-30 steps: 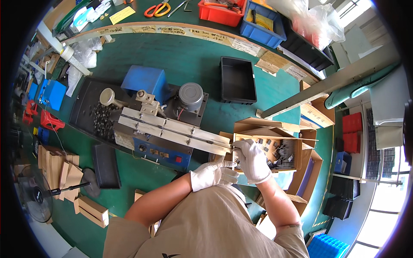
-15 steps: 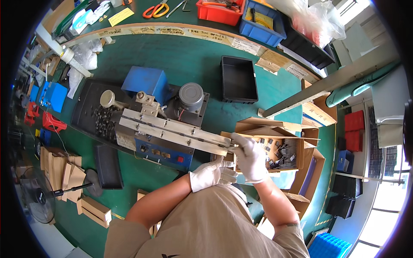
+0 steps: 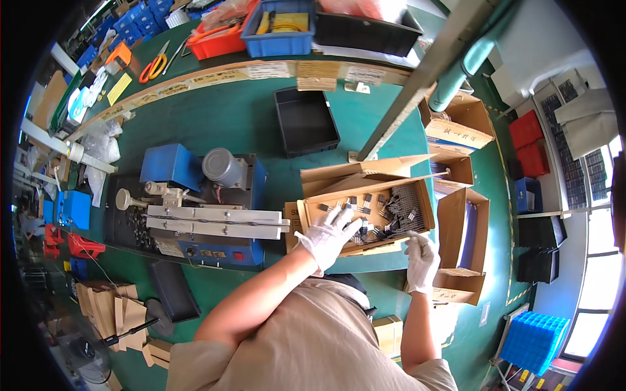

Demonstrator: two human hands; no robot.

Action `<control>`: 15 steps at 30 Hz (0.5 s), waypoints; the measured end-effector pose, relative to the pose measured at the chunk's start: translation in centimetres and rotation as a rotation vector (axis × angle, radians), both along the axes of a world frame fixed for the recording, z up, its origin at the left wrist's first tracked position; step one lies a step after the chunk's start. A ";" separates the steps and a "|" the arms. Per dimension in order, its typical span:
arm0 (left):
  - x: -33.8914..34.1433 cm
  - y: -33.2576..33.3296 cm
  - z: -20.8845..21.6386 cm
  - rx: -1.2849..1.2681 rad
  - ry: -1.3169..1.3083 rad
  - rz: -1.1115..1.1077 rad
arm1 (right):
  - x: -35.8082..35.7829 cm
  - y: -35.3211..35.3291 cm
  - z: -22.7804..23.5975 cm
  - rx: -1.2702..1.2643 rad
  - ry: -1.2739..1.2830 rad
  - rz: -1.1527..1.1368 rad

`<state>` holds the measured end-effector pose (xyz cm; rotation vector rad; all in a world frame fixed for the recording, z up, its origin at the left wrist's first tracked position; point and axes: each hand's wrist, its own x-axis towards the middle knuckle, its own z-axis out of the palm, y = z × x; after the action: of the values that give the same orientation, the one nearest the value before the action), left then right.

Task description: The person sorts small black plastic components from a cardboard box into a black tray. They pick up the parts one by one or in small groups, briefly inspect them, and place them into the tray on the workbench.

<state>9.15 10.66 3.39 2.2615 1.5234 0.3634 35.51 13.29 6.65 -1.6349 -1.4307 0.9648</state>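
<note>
A cardboard box point(image 3: 427, 195) holds small black electronic components with metal leads point(image 3: 403, 207), some loose and some packed in rows. My left hand point(image 3: 328, 240), in a white glove, reaches over the left side of this box with its fingers spread above or on the parts. Close to the box's front right corner, my right hand point(image 3: 424, 260), also gloved, has its fingers curled in. Whether anything is pinched in it cannot be made out. A bench machine point(image 3: 195, 251) with a long metal rail point(image 3: 218, 223) stands left of my hands; the rail's end comes near the box.
An empty black tray point(image 3: 306, 124) lies behind the box. A slanted metal post point(image 3: 404, 111) rises at the right rear. More cartons point(image 3: 460, 231) stand to the right. A shelf with red point(image 3: 225, 40) and blue bins point(image 3: 280, 42) crosses the back.
Both hands have left the rail's end. My left hand has moved over the box of components and spread its fingers; my right hand has gone to the box's front right corner. The view has shifted right.
</note>
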 end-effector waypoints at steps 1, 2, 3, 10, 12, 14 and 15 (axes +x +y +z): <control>0.9 0.6 -0.3 -0.045 0.225 0.010 | 0.7 -0.6 -0.4 0.019 -0.018 0.017; 1.1 1.4 0.6 -0.175 0.337 -0.067 | 1.5 -1.1 -0.9 0.011 -0.006 0.013; 1.3 2.1 2.3 -0.261 0.474 -0.109 | 2.3 -1.5 -1.4 0.003 0.008 0.012; 1.8 5.0 -0.4 -0.331 0.499 -0.171 | 6.2 -1.3 -3.9 -0.062 0.186 -0.066; 3.1 5.9 1.2 -0.388 0.437 -0.149 | 6.8 -0.9 -3.9 -0.061 0.170 -0.047; 3.2 5.2 0.2 -0.321 0.399 -0.105 | 6.9 -0.5 -4.3 -0.062 0.164 -0.027; 3.4 4.7 -0.3 -0.287 0.373 -0.085 | 7.2 -0.4 -4.5 -0.064 0.158 -0.019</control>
<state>12.55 15.39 3.09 2.2342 1.5253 -0.3020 42.66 12.84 2.15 -1.5777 -1.2874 1.1131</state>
